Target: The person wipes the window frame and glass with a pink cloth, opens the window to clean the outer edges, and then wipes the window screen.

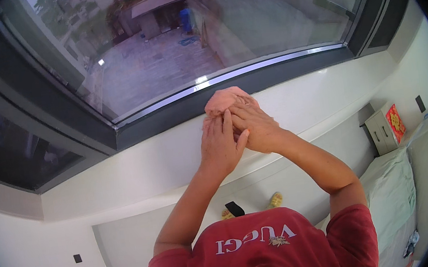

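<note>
Pink cloth [225, 99] lies under my left hand [220, 144] and right hand [259, 128], fingers nearly straight, laid flat rather than clutching; even pressure along the sill's [148, 159] far edge should serve best.

The cloth [225, 99] lies on the windowsill [320, 90], with the window frame [169, 114] at its twelve o'clock, the left hand [219, 143] on it at seven and the right hand [258, 128] at five. Slippers [276, 200] are on the floor [254, 196] at six o'clock. At three stands a nightstand [379, 133], seemingly with a packet [395, 121] on top, and the bed [389, 187] lies at four o'clock.
</note>
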The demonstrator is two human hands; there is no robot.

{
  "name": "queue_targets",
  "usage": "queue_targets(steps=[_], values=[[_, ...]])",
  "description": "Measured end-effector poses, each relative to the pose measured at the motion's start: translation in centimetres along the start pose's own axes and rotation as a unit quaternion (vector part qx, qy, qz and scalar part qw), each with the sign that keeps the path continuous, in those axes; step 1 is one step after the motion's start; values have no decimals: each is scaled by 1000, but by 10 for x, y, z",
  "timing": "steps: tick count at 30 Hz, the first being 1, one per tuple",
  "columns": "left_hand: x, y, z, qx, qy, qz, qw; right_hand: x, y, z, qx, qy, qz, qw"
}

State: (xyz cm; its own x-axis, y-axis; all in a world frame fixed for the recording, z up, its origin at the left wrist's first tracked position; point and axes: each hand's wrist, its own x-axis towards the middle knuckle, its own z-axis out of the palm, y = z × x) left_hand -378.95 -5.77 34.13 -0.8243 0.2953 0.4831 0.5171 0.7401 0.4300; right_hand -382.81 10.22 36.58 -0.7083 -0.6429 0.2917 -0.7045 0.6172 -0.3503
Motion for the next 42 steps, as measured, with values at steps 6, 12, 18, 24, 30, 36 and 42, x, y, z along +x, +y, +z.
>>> queue_targets(steps=[6,12,18,24,30,36,42], values=[[31,26,25,92,-51,-48,993,-6,33,-31,53,-29,-2,998],[68,60,63,123,-54,-37,990,-37,98,-46,23,8,-33,999],[126,112,123,107,-75,-18,991,-84,180,-84,72,72,-33,994],[185,164,183,63,-112,25,991,-131,258,-127,59,56,21,996],[251,226,245,20,-186,30,982,-182,315,-191,16,56,113,992],[302,265,312,45,-146,106,982,-219,357,-240,3,89,194,977],[350,304,354,-50,-200,134,969,-247,405,-260,-3,160,231,960]])
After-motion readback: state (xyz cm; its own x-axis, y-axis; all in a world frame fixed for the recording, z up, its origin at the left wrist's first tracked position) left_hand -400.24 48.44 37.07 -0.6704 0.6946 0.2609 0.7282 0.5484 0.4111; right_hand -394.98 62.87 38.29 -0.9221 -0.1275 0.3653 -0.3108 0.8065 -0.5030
